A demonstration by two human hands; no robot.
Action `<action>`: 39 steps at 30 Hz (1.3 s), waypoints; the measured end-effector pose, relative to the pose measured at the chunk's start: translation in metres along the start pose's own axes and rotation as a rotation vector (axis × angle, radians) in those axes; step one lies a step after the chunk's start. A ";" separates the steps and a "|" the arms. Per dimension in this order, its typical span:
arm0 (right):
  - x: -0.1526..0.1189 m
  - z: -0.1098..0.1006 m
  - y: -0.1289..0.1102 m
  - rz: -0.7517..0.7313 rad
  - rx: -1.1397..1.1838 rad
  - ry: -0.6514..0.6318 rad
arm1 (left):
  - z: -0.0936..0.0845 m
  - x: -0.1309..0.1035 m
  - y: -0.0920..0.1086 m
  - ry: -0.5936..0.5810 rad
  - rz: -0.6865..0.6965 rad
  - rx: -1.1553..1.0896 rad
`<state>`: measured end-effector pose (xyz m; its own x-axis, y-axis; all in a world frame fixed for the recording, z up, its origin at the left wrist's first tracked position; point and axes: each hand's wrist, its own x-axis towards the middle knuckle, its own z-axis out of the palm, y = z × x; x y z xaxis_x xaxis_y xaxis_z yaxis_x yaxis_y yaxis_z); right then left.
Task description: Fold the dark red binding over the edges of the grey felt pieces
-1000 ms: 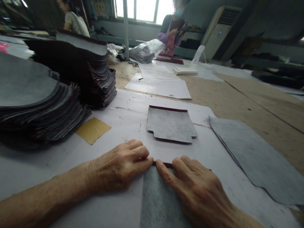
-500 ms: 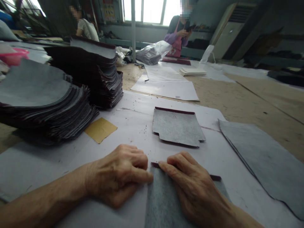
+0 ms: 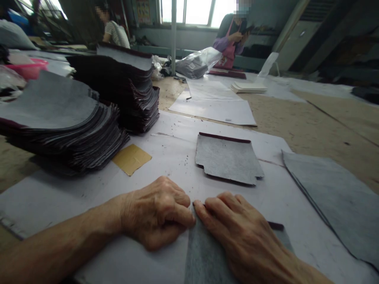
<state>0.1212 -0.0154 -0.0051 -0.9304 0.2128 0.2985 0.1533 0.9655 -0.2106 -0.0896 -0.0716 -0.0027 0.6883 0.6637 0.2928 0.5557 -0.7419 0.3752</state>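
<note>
A grey-backed sheet with a dark maroon folded top edge lies in front of me. My right hand presses on it, the fingers bent close together and the tips on the left end of the folded edge. Much of the sheet is under that hand; a bit of maroon fold shows on its right. My left hand is curled closed at the sheet's left edge, thumb and forefinger at the corner. Whatever it pinches is hidden. A notched grey piece with a maroon folded edge lies just beyond my hands.
Tall stacks of grey-backed dark sheets stand at left, with a yellow square beside them. Larger grey sheets lie at right. White paper covers the near table. A metal pole and two people are farther back.
The view has turned slightly left. My right fingertips have slid to the left corner of the fold and now cover the maroon end. My left hand stays curled beside it.
</note>
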 end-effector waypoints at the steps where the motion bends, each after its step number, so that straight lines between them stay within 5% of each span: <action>1: 0.000 0.000 0.000 0.003 0.003 0.002 | 0.001 0.001 0.000 0.008 0.005 -0.006; 8: -0.009 0.000 0.006 0.196 0.044 0.324 | 0.002 0.001 0.000 0.039 -0.033 -0.088; 11: -0.010 -0.002 0.007 0.300 0.008 0.248 | -0.001 0.002 0.002 0.067 -0.088 -0.205; 17: -0.007 -0.004 -0.003 0.472 0.053 0.077 | 0.003 0.012 0.002 0.404 -0.202 -0.264; 23: -0.007 0.006 0.000 0.291 -0.074 0.347 | 0.018 0.022 -0.003 0.311 -0.122 -0.130; 28: 0.002 0.012 -0.001 0.237 -0.223 0.172 | 0.023 0.020 -0.005 0.360 0.001 0.042; 32: 0.001 0.012 0.001 0.221 -0.255 0.102 | 0.018 0.017 -0.006 0.313 -0.047 0.023; 39: -0.037 -0.038 0.003 0.308 -0.172 0.001 | 0.014 0.018 -0.006 0.454 0.028 -0.069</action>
<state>0.1683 -0.0148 0.0184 -0.8315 0.4982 0.2459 0.4809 0.8670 -0.1306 -0.0737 -0.0568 -0.0123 0.4202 0.6294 0.6537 0.4968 -0.7624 0.4147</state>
